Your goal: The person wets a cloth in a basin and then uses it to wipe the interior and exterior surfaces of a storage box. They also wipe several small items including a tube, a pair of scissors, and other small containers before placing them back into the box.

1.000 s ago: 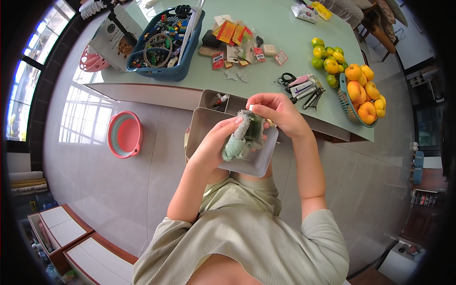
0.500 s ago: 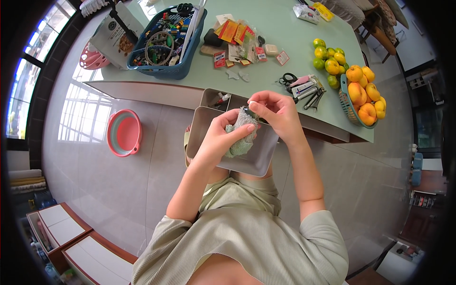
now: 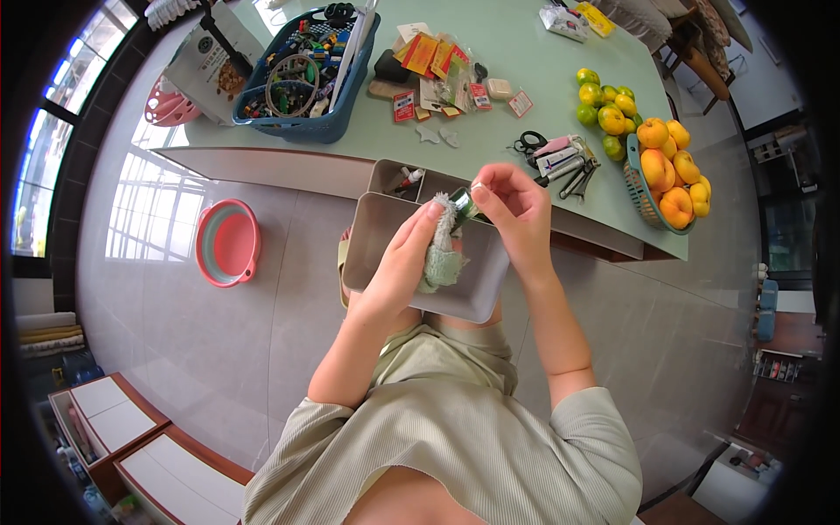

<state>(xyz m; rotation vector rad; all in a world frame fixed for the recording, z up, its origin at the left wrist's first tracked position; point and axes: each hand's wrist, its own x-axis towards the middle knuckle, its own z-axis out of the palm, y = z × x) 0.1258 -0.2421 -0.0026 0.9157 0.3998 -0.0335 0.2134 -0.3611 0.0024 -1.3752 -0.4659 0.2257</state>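
Observation:
My left hand [image 3: 402,262] grips a fluffy grey-green cloth [image 3: 444,265], its fingers wrapped round the upper part. A small shiny dark-green object [image 3: 463,205], shaped like a little bottle, sits against the cloth's top edge; its exact kind is hard to make out. Its pale end lies between the thumb and fingers of my right hand [image 3: 515,208], which are pinched closed on it. Both hands are held above a grey divided tray [image 3: 367,229] over my legs. Small tubes [image 3: 409,181] lie in the tray's far left compartment.
Beyond the tray is a pale green table [image 3: 516,48]. On it are a blue basket of toy bricks [image 3: 324,129], packets [image 3: 423,54], scissors [image 3: 530,143], green-yellow citrus [image 3: 611,121] and a basket of peaches [image 3: 662,188]. A pink basin [image 3: 229,243] stands on the floor at left.
The cloth has been pulled narrower and hangs lower in my left hand. More of the green object shows between the hands. My left hand has turned, its fingers now pointing up along the cloth.

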